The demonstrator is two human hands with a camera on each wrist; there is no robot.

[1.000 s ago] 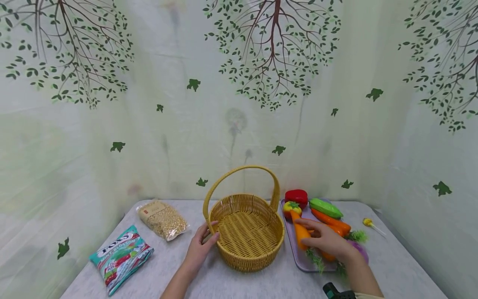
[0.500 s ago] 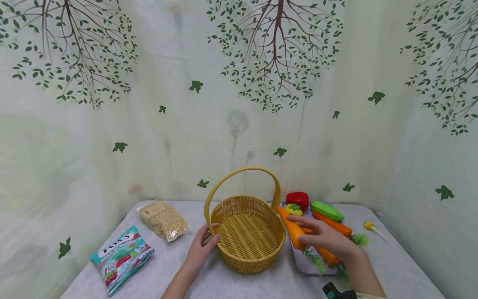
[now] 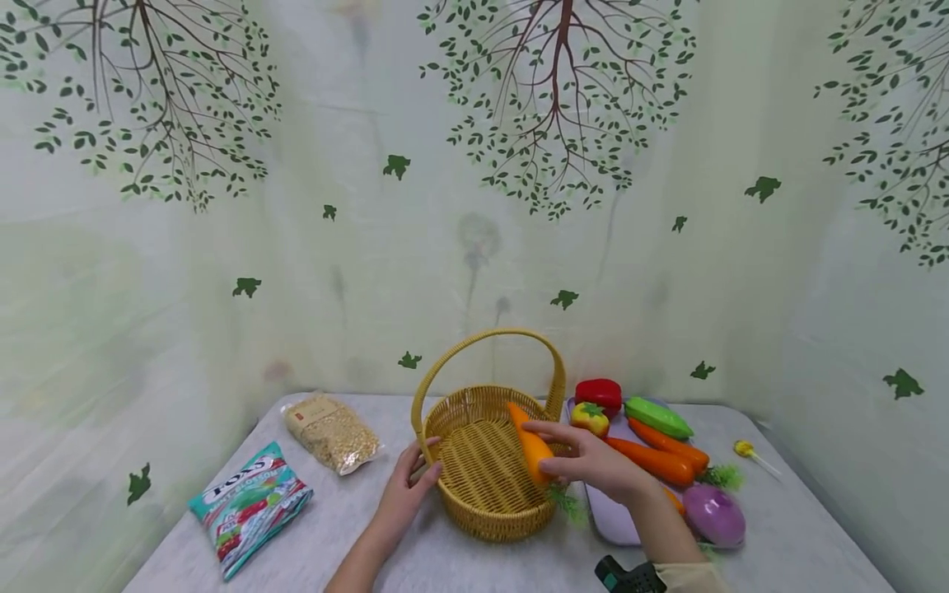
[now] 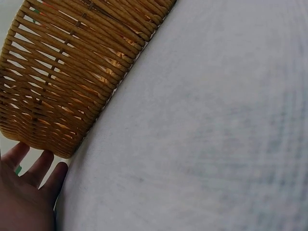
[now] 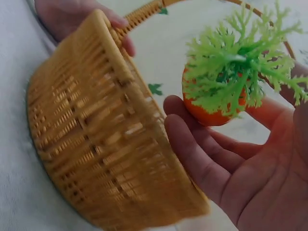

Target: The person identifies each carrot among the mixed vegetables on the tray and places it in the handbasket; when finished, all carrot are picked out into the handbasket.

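In the head view my right hand pinches an orange carrot over the right side of a yellow wicker basket. The carrot's tip points away from me. Its feathery green leaves face the right wrist camera, and the hand's fingers lie close to the basket rim. At the basket's left side, my left hand grips the rim near the handle base. Some of its fingers lie against the outer wicker wall in the left wrist view, while others reach over the rim in the right wrist view.
A purple tray at the right bears a red pepper, a green vegetable and more carrots. A purple onion and a lollipop lie nearby. Left are a grain bag and a teal snack bag.
My right hand has lifted the carrot from the tray and carried it left over the basket. The purple onion has come into fuller view. My left hand stays at the basket rim.
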